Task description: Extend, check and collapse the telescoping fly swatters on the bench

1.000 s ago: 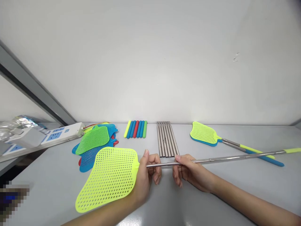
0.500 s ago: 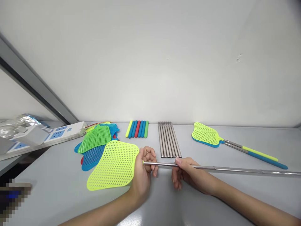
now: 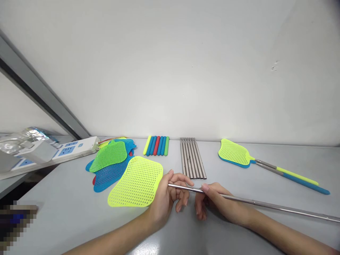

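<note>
A yellow fly swatter with a perforated head [image 3: 136, 182] and an extended telescopic metal rod [image 3: 268, 204] lies across both hands. My left hand [image 3: 166, 198] grips it at the neck, thumb along the head's edge and fingers loosely curled beneath the rod. Further along, my right hand [image 3: 219, 202] pinches the rod between thumb and bent fingers. The rod's far end runs out of view on the right. Just beyond my hands lies a row of bare metal rods [image 3: 192, 159].
Several loose swatter heads [image 3: 108, 157] are piled on the left. Coloured handle grips [image 3: 156, 146] lie in a row by the wall. Two assembled fly swatters [image 3: 235, 152] rest on the right. A power strip [image 3: 77, 148] and a clear plastic bag [image 3: 23, 140] sit far left.
The yellow swatter and my left hand have shifted a little right, and the rod now slopes down more toward the right. My left fingers have opened out somewhat; my right hand keeps its pinch.
</note>
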Demonstrator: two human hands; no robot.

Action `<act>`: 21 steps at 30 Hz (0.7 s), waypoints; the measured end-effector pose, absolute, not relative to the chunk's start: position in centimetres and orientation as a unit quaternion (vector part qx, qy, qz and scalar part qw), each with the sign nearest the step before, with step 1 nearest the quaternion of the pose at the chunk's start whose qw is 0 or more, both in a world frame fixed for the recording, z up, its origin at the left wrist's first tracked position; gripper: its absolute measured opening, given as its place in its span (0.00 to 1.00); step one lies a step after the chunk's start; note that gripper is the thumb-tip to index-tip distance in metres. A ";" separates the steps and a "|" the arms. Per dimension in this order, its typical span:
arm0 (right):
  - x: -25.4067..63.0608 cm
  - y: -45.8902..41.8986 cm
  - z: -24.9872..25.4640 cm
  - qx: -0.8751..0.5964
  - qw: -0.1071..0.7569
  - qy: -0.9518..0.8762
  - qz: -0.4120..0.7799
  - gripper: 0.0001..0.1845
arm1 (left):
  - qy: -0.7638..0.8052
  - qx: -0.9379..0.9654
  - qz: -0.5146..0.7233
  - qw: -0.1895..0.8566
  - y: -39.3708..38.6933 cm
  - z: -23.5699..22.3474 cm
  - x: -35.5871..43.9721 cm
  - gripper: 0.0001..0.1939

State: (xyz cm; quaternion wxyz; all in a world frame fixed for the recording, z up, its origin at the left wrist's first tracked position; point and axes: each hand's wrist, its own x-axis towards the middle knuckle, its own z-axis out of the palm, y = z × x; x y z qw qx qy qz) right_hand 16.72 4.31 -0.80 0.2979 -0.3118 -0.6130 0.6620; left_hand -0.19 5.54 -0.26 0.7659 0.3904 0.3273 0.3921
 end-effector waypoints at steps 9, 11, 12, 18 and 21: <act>16.9 4.2 -0.6 -0.314 0.273 -0.647 0.639 0.33 | 0.289 0.356 0.387 0.800 4.3 -0.5 0.4 0.27; 16.8 4.2 -0.5 -0.309 0.269 -0.651 0.639 0.34 | 0.268 0.346 0.389 0.811 4.2 -0.4 0.7 0.27; 16.7 4.2 -0.4 -0.307 0.269 -0.652 0.639 0.34 | 0.257 0.341 0.391 0.815 4.1 -0.4 0.9 0.28; 16.7 4.1 0.3 -0.317 0.256 -0.680 0.610 0.35 | 0.259 0.356 0.397 0.805 3.5 -0.5 1.2 0.26; 16.7 3.9 0.2 -0.318 0.248 -0.690 0.601 0.35 | 0.257 0.368 0.387 0.806 3.6 -0.5 1.1 0.26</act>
